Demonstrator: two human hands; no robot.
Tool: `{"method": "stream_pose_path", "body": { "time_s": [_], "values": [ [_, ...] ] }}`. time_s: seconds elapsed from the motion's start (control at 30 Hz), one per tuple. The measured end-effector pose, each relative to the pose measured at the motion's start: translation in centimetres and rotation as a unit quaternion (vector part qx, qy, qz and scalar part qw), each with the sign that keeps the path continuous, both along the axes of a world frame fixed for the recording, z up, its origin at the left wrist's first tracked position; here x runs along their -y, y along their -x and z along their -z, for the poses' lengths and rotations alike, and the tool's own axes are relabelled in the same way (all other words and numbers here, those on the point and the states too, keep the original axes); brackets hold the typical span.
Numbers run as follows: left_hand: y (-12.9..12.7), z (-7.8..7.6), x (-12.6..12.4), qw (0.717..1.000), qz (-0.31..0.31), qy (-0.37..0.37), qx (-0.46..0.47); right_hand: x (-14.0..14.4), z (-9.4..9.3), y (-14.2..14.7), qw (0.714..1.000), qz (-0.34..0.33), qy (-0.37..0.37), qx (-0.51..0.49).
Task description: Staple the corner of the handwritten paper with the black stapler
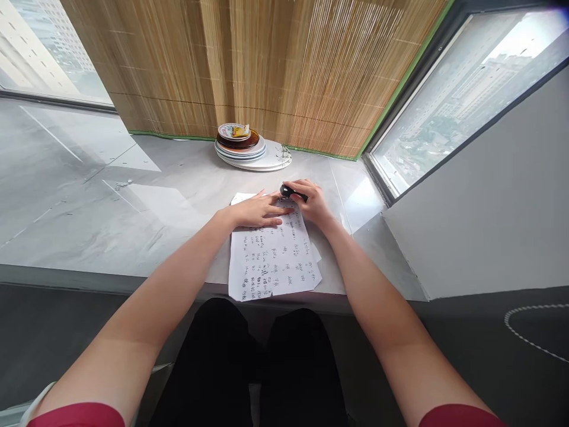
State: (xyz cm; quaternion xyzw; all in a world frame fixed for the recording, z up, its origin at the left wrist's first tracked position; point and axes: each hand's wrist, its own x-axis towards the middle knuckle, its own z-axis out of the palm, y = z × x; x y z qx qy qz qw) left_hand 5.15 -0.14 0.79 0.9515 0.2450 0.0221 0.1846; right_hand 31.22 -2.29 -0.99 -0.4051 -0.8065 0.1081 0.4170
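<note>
A small stack of white paper sheets (273, 261) covered in handwriting lies on the grey marble sill (133, 213) in front of me. My left hand (258, 210) lies flat on the top part of the sheets, fingers spread and pointing right. My right hand (313, 201) is at the sheets' top right corner, closed around a small black object (288, 191) that looks like a stapler, held over the paper's top edge. The fingertips of both hands nearly meet there.
A stack of plates (249, 151) with a small patterned dish on top stands at the back of the sill against a bamboo blind (267, 65). Windows flank the blind. A grey wall panel (480, 201) rises on the right. My dark-clothed knees are below the sill edge.
</note>
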Motion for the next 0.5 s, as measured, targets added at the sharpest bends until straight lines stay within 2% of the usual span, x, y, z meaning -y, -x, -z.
{"method": "stream_pose_path", "body": {
  "time_s": [0.17, 0.3, 0.5],
  "values": [
    [0.9, -0.5, 0.0, 0.999, -0.039, 0.004, 0.016, 0.3, -0.4, 0.4, 1.000, 0.004, 0.021, 0.003],
    [1.0, -0.5, 0.1, 1.000, -0.022, 0.016, 0.003, 0.4, -0.5, 0.5, 0.999, 0.021, 0.028, 0.025],
    [0.7, -0.3, 0.1, 0.999, -0.024, 0.026, 0.032, 0.4, -0.4, 0.6, 0.997, 0.038, 0.021, 0.061]
  ]
}}
